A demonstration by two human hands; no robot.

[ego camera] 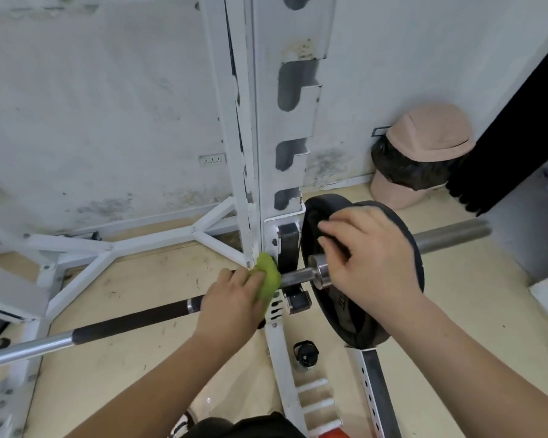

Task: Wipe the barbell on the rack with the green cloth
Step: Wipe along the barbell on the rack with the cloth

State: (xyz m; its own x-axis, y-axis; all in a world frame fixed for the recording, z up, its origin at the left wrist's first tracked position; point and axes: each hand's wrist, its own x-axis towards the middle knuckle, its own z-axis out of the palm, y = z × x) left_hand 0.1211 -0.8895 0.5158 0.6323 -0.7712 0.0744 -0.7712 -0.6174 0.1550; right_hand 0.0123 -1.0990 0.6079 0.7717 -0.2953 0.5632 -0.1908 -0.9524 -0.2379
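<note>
The left hand [231, 298] has its grip clenched around the green cloth [268, 276], pressing the bunched cloth onto the barbell [130, 322] just beside the white rack upright [266, 121]. The right hand [364, 257] lies spread and released over the black weight plate [361, 330], on the far side of the upright from the cloth, seemingly steadying it.

From the head view, the barbell rests low in the rack, running from the left of the upright through to the bare sleeve end [453, 233] beyond the plate. It looks heavy, stiff and smooth, so it should stay put while being rubbed; the cloth is soft and light, best held bunched in the palm. I count one barbell, one cloth, one plate, two hands.
</note>
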